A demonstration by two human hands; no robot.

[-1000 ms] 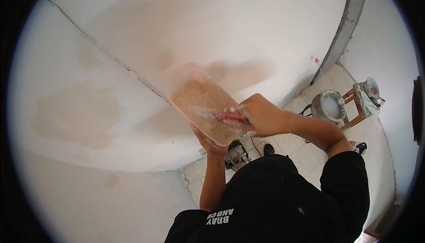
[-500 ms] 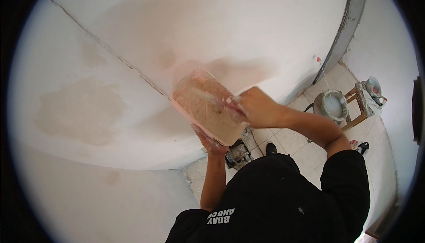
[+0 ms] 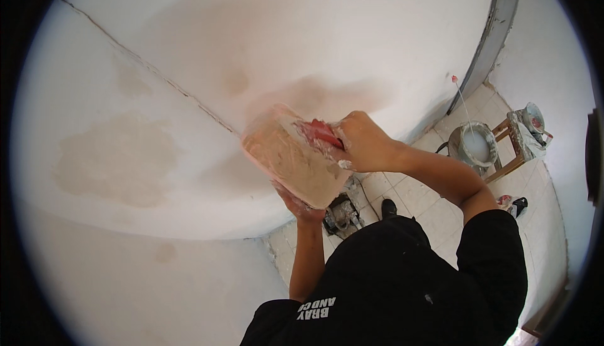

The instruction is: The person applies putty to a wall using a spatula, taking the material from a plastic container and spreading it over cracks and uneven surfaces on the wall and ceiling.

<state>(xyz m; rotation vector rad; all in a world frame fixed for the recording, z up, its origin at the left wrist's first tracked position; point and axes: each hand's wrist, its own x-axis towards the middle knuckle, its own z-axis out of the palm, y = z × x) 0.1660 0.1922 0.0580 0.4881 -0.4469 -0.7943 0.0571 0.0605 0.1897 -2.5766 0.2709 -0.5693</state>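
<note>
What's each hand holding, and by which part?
Left hand: a pinkish, rounded-rectangular tray, by its near edge, from below; fingers mostly hidden. Right hand: a paste-smeared, red-handled tool, by its handle; its working end isn't clear.

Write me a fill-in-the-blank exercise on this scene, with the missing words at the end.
1. The left hand supports a pink-edged, rounded rectangular tray, while the right hand grips a paste-smeared tool whose handle is coloured ____.
2. A long, thin, dark crack-like line crosses a wall that, beige patches aside, is mainly ____.
3. The person's short-sleeved shirt is ____.
4. A round grey bucket stands on a floor laid with pale, square ____.

Missing words: red; white; black; tiles.
</note>
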